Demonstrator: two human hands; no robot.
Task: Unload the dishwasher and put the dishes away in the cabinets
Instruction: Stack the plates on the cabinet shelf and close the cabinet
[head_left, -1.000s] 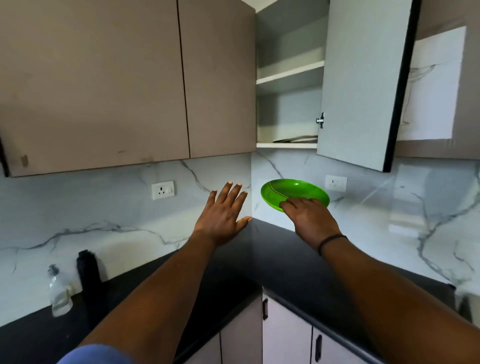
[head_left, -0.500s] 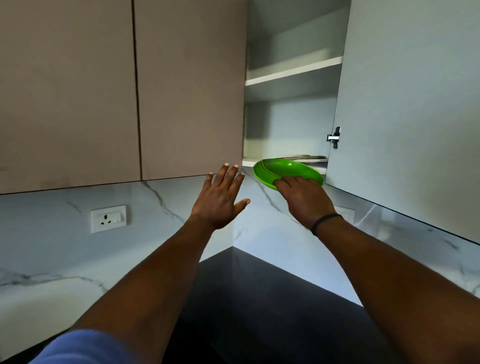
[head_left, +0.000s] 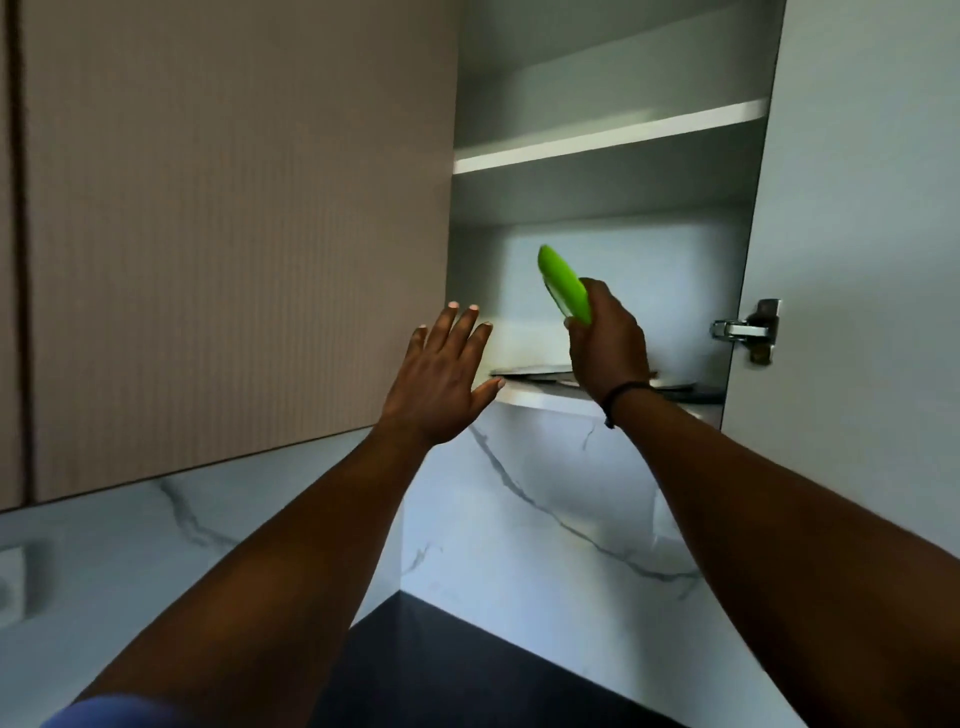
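**Green plate held on edge at the open cabinet**

Marble-veined wall panels (head_left: 519, 545) fill the corner below the open cabinet (head_left: 597, 208), and a dark countertop (head_left: 467, 670) sits lower still, under your forearms. Left of the open cabinet, closed beige doors (head_left: 234, 234) cover the neighbouring units. On its right side the white door (head_left: 857, 260) stands swung out towards you, with a metal hinge (head_left: 748, 330) fixed at its inner edge.

Your right hand (head_left: 608, 343) is raised in front of the cabinet's lower compartment and grips the green plate (head_left: 563, 286). Your fingers curl round the plate's lower rim. The plate is tilted steeply, almost on edge, so you see mostly its rim and underside; it is above the bottom shelf (head_left: 545, 397) and not resting on it. A dark band (head_left: 623, 392) circles your right wrist.

Flat pieces of dishware (head_left: 530, 371) already lie on that bottom shelf, partly hidden behind your right hand; what they are exactly is hard to tell. The upper shelf (head_left: 608, 140) runs across the cabinet higher up.

Your left hand (head_left: 441, 374) is up at the cabinet's left edge, holding nothing, with the fingers straight and fanned apart and the back of the hand towards you. It sits just in front of the closed door's corner; whether it touches anything cannot be told. A blue sleeve (head_left: 119, 712) shows at the bottom of the view, well below the cabinet.
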